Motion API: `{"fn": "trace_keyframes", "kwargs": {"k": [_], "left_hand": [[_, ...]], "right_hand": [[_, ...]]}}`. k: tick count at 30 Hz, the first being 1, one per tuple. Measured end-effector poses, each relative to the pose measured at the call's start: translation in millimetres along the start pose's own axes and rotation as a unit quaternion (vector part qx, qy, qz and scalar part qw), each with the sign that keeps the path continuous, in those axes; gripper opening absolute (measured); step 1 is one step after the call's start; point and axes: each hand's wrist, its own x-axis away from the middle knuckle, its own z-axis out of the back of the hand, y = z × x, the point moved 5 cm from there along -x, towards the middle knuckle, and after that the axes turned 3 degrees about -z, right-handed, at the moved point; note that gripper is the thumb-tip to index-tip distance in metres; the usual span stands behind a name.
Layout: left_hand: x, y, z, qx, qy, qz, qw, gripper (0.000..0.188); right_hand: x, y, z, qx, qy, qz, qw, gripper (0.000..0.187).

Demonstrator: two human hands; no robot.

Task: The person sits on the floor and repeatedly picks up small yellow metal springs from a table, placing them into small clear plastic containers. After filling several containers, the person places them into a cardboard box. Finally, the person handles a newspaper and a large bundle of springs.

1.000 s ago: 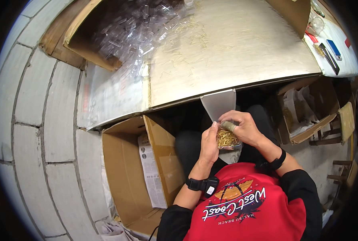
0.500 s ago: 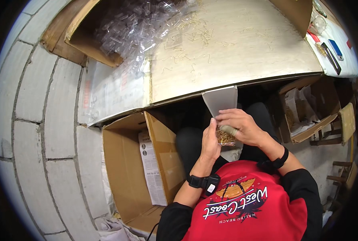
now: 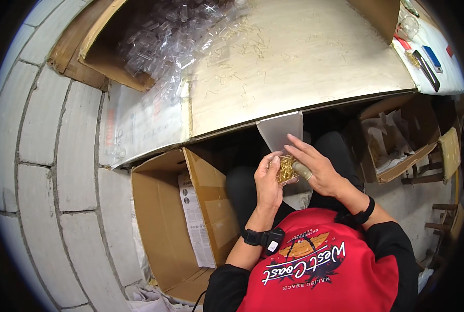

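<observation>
My left hand [image 3: 268, 181] is closed around a small clear plastic box [image 3: 291, 181], its thumb along the near side. Thin gold-coloured wire hooks [image 3: 285, 169] fill the box in a tangled heap. My right hand [image 3: 317, 167] is against the right side of the box, fingers stretched out and a pale cover on its thumb. Whether that thumb presses on the box or only rests beside it is hard to tell. Just beyond both hands, a white chute-like sheet [image 3: 282, 129] hangs from the table edge.
Loose gold hooks lie scattered over the pale tabletop [image 3: 304, 67]. Many clear plastic boxes [image 3: 164, 41] spill from a carton at the upper left. An open cardboard box [image 3: 161, 229] stands at my left, another carton [image 3: 424, 122] at my right. Small tools and a blue object [image 3: 431, 58] lie far right.
My right fingers have lifted off the top of the box and straightened, uncovering the hooks. The left hand and box have shifted slightly left and tilted, showing more of the contents.
</observation>
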Motion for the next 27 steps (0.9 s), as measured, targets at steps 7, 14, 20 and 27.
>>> {"fn": "trace_keyframes", "kwargs": {"k": [7,14,20,27], "left_hand": [[0,-5,1,-0.024,0.007,0.011,1.0,0.026],[-6,-9,5,0.031,0.029,0.005,0.999,0.023],[-4,2,-2,0.029,-0.038,0.04,0.998,0.031],[-5,-9,5,-0.01,-0.034,0.04,0.999,0.027]], "right_hand": [[2,9,-4,-0.025,0.005,-0.023,0.999,0.05],[2,-11,-9,0.197,-0.026,0.094,0.976,0.051],[-3,-4,0,0.047,0.023,0.108,0.993,0.035],[-6,4,2,-0.025,0.035,0.079,0.996,0.028]]}}
